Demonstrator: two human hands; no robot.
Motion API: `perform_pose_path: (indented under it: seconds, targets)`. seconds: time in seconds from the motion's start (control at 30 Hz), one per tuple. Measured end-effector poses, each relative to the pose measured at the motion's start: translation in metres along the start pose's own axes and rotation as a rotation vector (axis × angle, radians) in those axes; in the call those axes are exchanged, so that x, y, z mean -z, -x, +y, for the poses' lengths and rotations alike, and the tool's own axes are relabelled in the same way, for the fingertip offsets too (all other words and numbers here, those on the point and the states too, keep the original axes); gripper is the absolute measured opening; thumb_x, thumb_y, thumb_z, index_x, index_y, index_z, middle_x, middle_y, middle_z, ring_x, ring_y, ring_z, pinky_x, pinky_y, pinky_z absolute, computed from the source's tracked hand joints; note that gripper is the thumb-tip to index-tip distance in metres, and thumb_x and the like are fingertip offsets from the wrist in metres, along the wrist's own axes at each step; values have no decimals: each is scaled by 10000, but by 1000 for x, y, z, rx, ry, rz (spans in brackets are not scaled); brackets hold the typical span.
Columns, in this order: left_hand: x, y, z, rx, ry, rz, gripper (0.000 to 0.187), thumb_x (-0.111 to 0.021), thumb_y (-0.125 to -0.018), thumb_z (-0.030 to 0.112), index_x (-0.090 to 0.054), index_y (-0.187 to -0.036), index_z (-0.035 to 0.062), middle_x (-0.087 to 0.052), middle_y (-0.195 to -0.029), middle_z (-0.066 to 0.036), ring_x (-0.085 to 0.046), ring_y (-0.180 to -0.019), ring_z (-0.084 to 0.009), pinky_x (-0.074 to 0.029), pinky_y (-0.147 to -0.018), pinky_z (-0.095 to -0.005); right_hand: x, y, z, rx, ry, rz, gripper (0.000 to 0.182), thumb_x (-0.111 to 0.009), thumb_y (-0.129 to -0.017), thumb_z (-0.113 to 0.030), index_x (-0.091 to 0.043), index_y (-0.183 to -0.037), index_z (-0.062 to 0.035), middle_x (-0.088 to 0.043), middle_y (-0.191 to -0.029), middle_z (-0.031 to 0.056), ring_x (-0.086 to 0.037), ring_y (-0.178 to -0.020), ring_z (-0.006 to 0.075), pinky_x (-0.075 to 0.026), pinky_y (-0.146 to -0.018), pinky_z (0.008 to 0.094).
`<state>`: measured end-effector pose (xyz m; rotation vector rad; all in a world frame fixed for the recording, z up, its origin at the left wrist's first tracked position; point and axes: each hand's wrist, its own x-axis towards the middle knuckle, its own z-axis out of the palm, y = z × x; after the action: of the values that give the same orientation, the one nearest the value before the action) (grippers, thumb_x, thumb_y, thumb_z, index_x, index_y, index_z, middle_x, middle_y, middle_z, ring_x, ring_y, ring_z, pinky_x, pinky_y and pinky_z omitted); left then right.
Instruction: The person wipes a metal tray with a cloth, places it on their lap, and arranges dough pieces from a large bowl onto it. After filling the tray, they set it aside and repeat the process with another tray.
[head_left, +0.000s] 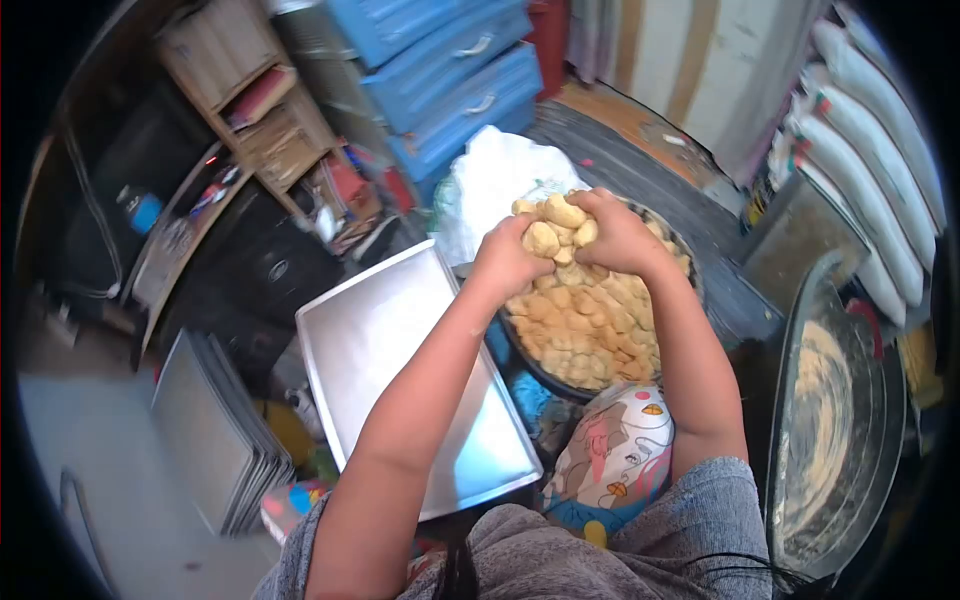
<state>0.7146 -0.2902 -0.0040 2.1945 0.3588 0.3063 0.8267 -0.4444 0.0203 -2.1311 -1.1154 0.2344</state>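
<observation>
A wide dark basin is filled with pale yellow-brown dough lumps, packed and pressed together. Over its far side, my left hand and my right hand are cupped toward each other, fingers curled around a bunch of rounded dough lumps. The bunch sits above the heap, and its underside is partly hidden by my fingers. Left of the basin, under my left forearm, lies a shallow rectangular metal tray with nothing on its visible surface.
A white plastic bag lies beyond the basin. Blue drawers and a wooden shelf stand at the back. Stacked trays lean at left. On the right are a large flour-dusted basin and piled white sacks.
</observation>
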Motion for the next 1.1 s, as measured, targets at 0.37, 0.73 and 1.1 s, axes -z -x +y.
perform_pose_path:
  seconds: [0.37,0.73,1.1]
  targets:
    - [97,257,-82,197,-83,257,714,-787,-599,117,-481,-1236,22,-518,-1125,-168,-536,-1062,-310,-434,-929,-376,-179,56,-138,366,41,-556,785,-739,-618,-208,-414,-1332,-161,-461,-1233,164,-508,-1111,382,-441,-938,440]
    - [134,304,-132,369,-54,278,699,-710,-743,381,-465,-1328,86,-462,-1296,-206,-465,-1200,-353,-402,-989,-366,-209,46,-124,394,-184,-744,916,-792,-638,-310,-339,-1414,-133,-325,-1410,168,-342,-1288,336,-317,-1065,379]
    - [168,221,-192,272,-243,-32,304,-710,-663,127,-681,-965,102,-633,-952,-163,-613,-915,-311,-487,-814,-363,-228,16,-134,177,-223,-780,485,-700,-736,-220,-589,-1206,-175,-657,-1011,76,-599,-988,207,-461,-876,342]
